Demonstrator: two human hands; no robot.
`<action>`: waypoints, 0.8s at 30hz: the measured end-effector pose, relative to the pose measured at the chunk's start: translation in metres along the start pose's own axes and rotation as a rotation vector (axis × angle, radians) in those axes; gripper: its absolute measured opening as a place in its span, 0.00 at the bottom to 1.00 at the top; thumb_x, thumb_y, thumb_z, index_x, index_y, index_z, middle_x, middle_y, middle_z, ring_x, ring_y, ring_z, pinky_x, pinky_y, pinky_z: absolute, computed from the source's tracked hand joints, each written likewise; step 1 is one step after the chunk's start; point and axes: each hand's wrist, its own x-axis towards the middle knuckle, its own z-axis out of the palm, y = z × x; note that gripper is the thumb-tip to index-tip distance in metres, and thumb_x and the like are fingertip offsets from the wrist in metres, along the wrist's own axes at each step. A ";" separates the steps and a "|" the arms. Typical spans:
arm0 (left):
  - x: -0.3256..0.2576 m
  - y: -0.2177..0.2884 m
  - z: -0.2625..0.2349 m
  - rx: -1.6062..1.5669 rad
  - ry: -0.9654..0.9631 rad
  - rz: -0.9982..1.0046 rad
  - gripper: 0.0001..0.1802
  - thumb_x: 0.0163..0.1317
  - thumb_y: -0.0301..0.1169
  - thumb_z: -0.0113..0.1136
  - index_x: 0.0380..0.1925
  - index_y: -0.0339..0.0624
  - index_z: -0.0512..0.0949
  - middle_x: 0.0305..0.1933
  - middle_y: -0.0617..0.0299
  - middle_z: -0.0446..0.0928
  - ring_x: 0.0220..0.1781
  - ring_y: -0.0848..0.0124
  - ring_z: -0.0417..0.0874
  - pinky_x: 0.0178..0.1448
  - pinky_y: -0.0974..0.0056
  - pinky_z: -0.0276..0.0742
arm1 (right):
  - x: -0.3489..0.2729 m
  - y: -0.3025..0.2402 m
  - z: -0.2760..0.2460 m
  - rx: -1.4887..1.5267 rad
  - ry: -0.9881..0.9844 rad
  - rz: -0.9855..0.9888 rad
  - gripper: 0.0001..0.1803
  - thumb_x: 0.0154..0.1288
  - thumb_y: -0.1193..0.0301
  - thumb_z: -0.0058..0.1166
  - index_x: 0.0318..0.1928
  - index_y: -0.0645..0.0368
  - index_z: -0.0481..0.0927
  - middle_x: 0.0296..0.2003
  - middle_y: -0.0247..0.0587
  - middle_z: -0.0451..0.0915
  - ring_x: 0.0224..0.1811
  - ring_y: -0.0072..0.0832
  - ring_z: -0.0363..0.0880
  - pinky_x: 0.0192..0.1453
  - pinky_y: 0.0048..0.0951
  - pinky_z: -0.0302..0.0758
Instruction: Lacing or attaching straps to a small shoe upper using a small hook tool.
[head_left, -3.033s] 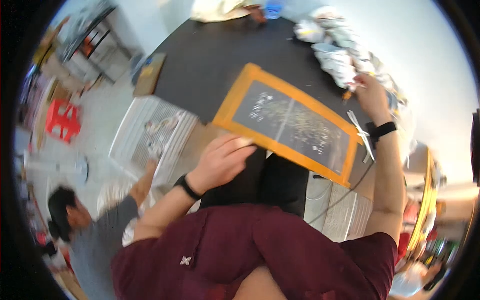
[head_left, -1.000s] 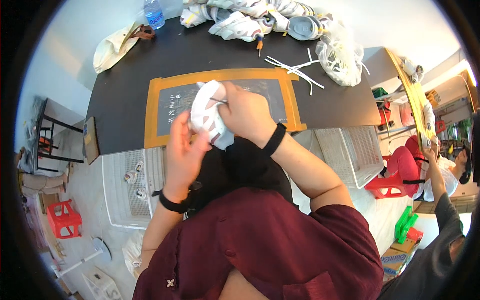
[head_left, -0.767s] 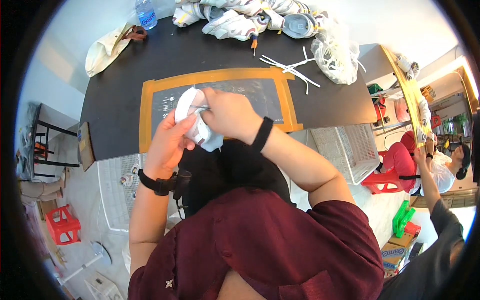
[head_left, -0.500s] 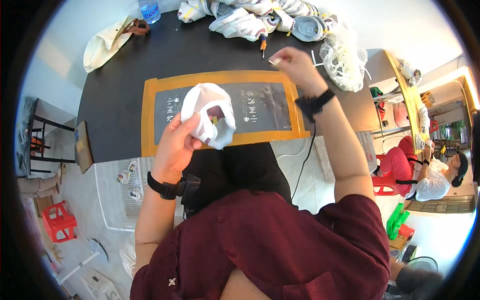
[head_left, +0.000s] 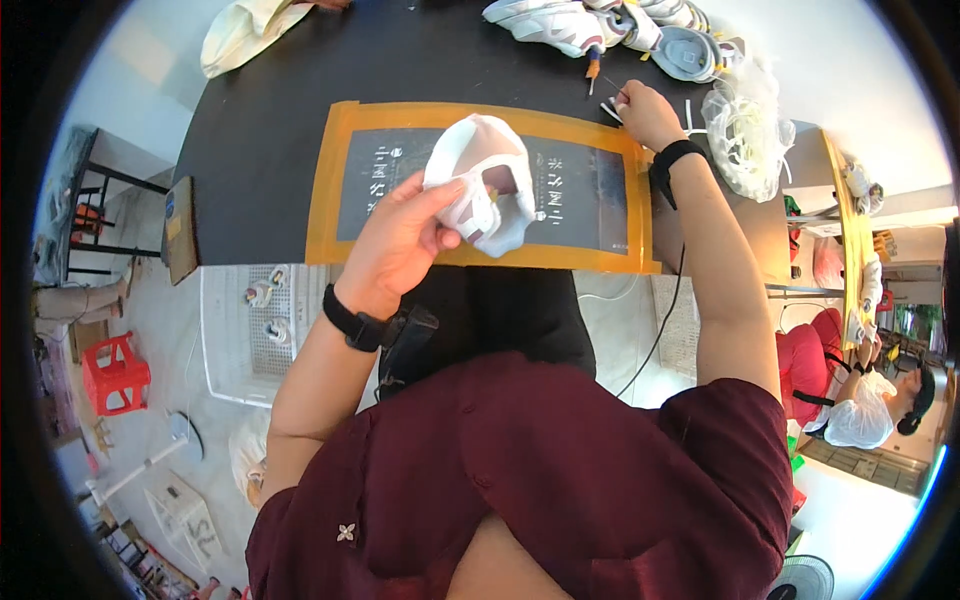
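Note:
Held up over the mat (head_left: 590,170) is a white and pale pink shoe upper (head_left: 470,205), its opening facing me. My left hand (head_left: 400,240) grips its edge, with the thumb on the near side. Farther off at the right, my right hand (head_left: 652,115) is on the dark table with its fingers pressed together. Short white strips (head_left: 609,110) lie by its fingertips, and whatever it pinches is too small to make out. A thin tool with an orange handle (head_left: 593,66) lies just beyond that hand.
Several white and grey shoes (head_left: 560,25) are piled at the back. A clear bag of white laces (head_left: 745,140) sits right of my right hand. A cream cloth bag (head_left: 245,35) lies back left, a plastic crate (head_left: 235,340) below the table. Another person (head_left: 865,405) sits far right.
My right hand has gone from above the mat's far right corner to the table beside the white strips. My left hand still holds the shoe upper. The whole view has shifted.

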 end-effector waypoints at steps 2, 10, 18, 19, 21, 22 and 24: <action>-0.003 0.000 0.005 -0.008 -0.040 0.003 0.16 0.68 0.27 0.55 0.54 0.40 0.72 0.47 0.59 0.81 0.39 0.77 0.80 0.30 0.74 0.71 | -0.007 -0.005 -0.001 0.025 0.059 0.036 0.10 0.62 0.68 0.51 0.38 0.61 0.79 0.35 0.55 0.82 0.42 0.50 0.81 0.47 0.44 0.75; -0.016 -0.008 0.003 0.079 0.023 0.030 0.16 0.66 0.27 0.58 0.53 0.42 0.73 0.46 0.62 0.81 0.41 0.79 0.79 0.33 0.75 0.71 | -0.072 -0.081 -0.055 0.713 -0.042 -0.233 0.06 0.65 0.73 0.53 0.39 0.62 0.76 0.33 0.35 0.80 0.38 0.23 0.77 0.44 0.25 0.73; -0.023 -0.019 0.023 0.232 0.057 0.132 0.14 0.62 0.28 0.62 0.48 0.38 0.78 0.39 0.65 0.80 0.34 0.81 0.77 0.34 0.75 0.69 | -0.145 -0.154 -0.030 0.848 -0.208 -0.231 0.06 0.62 0.73 0.57 0.38 0.62 0.79 0.30 0.34 0.80 0.33 0.19 0.75 0.39 0.25 0.74; -0.024 -0.020 0.023 0.232 0.061 0.132 0.14 0.62 0.28 0.62 0.48 0.38 0.78 0.39 0.65 0.80 0.34 0.81 0.77 0.34 0.75 0.69 | -0.148 -0.155 -0.027 0.850 -0.210 -0.232 0.06 0.62 0.73 0.57 0.38 0.62 0.79 0.30 0.34 0.80 0.33 0.19 0.75 0.39 0.25 0.74; -0.027 -0.021 0.026 0.325 0.053 0.185 0.14 0.60 0.28 0.63 0.47 0.37 0.78 0.38 0.65 0.80 0.34 0.80 0.77 0.34 0.74 0.69 | -0.152 -0.155 -0.022 0.918 -0.192 -0.183 0.06 0.62 0.73 0.57 0.37 0.62 0.80 0.30 0.36 0.80 0.32 0.20 0.76 0.39 0.26 0.74; -0.028 -0.023 0.026 0.325 0.054 0.185 0.14 0.60 0.28 0.63 0.47 0.37 0.78 0.38 0.65 0.80 0.34 0.80 0.77 0.34 0.74 0.69 | -0.154 -0.156 -0.022 0.919 -0.193 -0.184 0.06 0.62 0.73 0.57 0.37 0.62 0.80 0.30 0.36 0.80 0.32 0.20 0.76 0.39 0.26 0.74; -0.028 -0.027 0.026 0.334 0.065 0.232 0.15 0.59 0.28 0.64 0.45 0.37 0.78 0.37 0.65 0.80 0.33 0.81 0.76 0.33 0.75 0.67 | -0.156 -0.158 -0.020 0.923 -0.183 -0.168 0.07 0.62 0.73 0.58 0.38 0.63 0.80 0.30 0.37 0.81 0.33 0.22 0.77 0.39 0.27 0.75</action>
